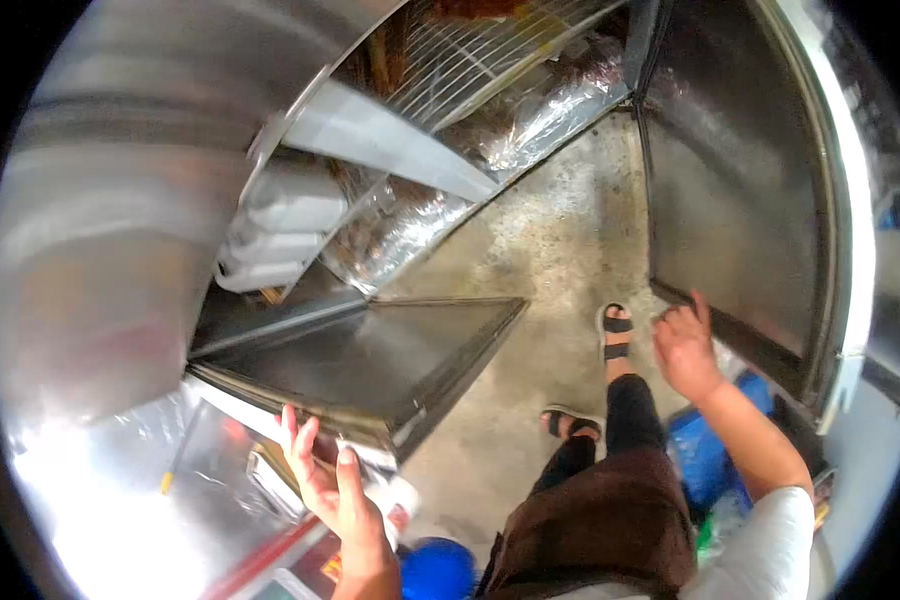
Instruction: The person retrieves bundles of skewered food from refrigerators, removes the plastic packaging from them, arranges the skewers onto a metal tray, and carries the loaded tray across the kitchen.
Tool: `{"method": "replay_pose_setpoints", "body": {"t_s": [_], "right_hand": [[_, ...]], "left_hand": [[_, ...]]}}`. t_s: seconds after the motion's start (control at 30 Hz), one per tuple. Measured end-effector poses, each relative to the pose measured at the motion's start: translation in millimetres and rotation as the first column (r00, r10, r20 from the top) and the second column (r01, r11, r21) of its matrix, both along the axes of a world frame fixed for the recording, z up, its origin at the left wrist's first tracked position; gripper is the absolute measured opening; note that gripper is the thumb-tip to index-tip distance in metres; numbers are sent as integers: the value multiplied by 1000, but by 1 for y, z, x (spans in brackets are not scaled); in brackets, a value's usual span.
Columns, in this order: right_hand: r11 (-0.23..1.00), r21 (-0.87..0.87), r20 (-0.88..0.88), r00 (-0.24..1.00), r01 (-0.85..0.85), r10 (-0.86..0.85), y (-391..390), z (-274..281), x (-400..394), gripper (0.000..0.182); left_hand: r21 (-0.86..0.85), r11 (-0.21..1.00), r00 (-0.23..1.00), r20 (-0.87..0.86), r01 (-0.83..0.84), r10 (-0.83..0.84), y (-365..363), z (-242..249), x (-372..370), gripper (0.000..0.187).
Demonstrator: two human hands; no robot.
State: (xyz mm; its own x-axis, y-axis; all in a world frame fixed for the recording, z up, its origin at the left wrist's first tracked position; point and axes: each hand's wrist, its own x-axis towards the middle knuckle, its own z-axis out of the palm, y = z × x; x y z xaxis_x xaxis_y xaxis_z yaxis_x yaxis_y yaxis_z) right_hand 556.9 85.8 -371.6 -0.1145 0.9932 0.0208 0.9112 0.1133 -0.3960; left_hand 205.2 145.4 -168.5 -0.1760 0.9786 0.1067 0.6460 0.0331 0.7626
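Note:
My left hand (pixel 335 500) is open, its fingers spread and raised beside the edge of the left fridge door (pixel 390 350), with nothing in its grasp. That door stands swung out, its dark inner panel facing up. My right hand (pixel 685 350) is at the lower edge of the right fridge door (pixel 740 190), also swung wide. Its index finger points out toward the door's gasket, the other fingers are bent, and no object shows in it. Between the doors, the steel fridge shows a wire shelf (pixel 470 60), clear plastic wrapping (pixel 550 115) and white containers (pixel 280 225).
Below lies a stained concrete floor (pixel 560 220), where my sandalled feet (pixel 615 335) stand. A blue bag (pixel 705 450) sits under my right arm. A round blue object (pixel 437 570) and a plastic-covered surface (pixel 220 460) are near my left arm.

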Motion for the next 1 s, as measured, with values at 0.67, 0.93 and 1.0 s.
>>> {"method": "replay_pose_setpoints", "body": {"t_s": [0.67, 0.93, 1.0], "right_hand": [[892, -285, -688, 574, 350, -445, 145, -95, 14, 27], [939, -58, -928, 327, 340, -176, 310, -97, -87, 24], [924, 175, -900, 436, 339, 10, 343, -96, -112, 27]], "left_hand": [[207, 471, -21, -900, 858, 435, 284, 138, 70, 60], [230, 577, -136, -842, 784, 521, 282, 141, 50, 64], [229, 600, -161, -836, 767, 525, 271, 148, 43, 65]]}}
